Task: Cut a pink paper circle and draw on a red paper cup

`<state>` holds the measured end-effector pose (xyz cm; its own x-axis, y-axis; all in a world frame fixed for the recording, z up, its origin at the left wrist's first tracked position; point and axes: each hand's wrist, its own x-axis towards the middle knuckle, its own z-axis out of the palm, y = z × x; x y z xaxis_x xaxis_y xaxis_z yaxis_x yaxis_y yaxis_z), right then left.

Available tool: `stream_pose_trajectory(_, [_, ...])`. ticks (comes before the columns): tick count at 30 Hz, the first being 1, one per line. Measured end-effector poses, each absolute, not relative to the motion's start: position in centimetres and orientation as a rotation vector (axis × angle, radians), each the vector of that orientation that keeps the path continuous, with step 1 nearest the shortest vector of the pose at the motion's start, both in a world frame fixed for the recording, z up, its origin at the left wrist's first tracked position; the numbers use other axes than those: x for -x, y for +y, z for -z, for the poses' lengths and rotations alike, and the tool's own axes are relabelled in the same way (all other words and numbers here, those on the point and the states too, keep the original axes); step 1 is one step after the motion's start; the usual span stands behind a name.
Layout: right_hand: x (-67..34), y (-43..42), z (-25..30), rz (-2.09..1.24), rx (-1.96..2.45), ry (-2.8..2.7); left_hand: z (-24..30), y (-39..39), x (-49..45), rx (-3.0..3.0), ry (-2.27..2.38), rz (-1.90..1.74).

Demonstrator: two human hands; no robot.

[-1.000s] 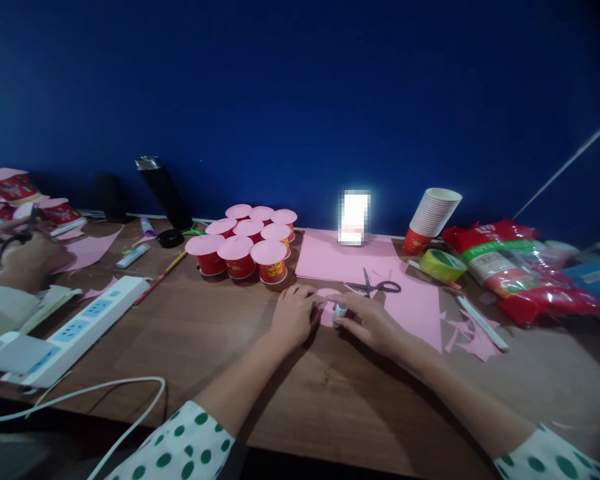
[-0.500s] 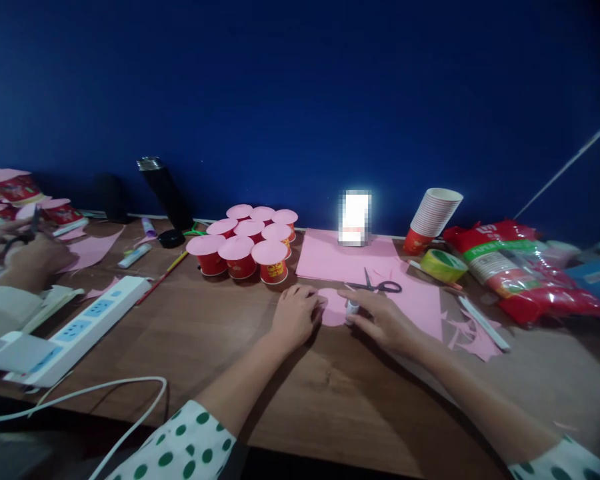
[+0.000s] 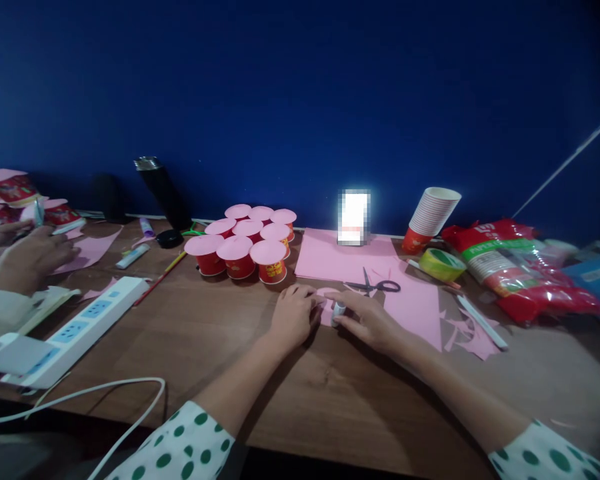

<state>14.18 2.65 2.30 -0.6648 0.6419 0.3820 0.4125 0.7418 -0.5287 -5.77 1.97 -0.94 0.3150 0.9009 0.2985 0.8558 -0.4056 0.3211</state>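
A pink paper circle [image 3: 325, 316] lies on the table between my hands, partly covered by them. My left hand [image 3: 296, 311] holds it down at its left edge with curled fingers. Over the circle, my right hand [image 3: 363, 315] is closed on a small white glue stick [image 3: 338, 312], its lower end against the paper. Just behind that hand, black scissors [image 3: 375, 287] rest on pink paper sheets [image 3: 420, 307]. To the left of the sheets, several red paper cups [image 3: 239, 268] stand in a group, each topped by a pink disc.
A co-worker's hands [image 3: 30, 260] work with scissors at the far left. Nearby are a power strip [image 3: 80, 327], a white cable [image 3: 145, 381] and a black flask [image 3: 163, 193]. On the right are stacked cups [image 3: 433, 217], yellow tape [image 3: 443, 265], a red bag [image 3: 520, 267] and paper scraps [image 3: 473, 333].
My right hand has moved a little to the left over the paper circle with the glue stick. My left hand stays in place. The co-worker's hands have shifted slightly.
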Motion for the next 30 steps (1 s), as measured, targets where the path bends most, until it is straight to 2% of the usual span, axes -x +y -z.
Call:
stream_pose_trajectory(13, [-17.6, 2.3, -4.5, -0.296, 0.946, -2.43, 1.2, 2.0, 5.8, -2.477, 1.622, -0.697])
stream_pose_trajectory(18, [-22.3, 2.6, -4.9, -0.169, 1.227, -2.109, 1.2, 2.2, 5.8, -2.464, 1.617, -0.748])
stream_pose_trajectory(25, [-29.0, 4.0, -1.8, -0.11, 1.686, -1.575, 1.9, 2.5, 6.1, -2.412, 1.591, -0.86])
stream_pose_trajectory(30, [-31.1, 4.0, -0.4, -0.081, 1.859, -1.472, 2.5, 2.5, 6.3, -2.38, 1.598, -1.036])
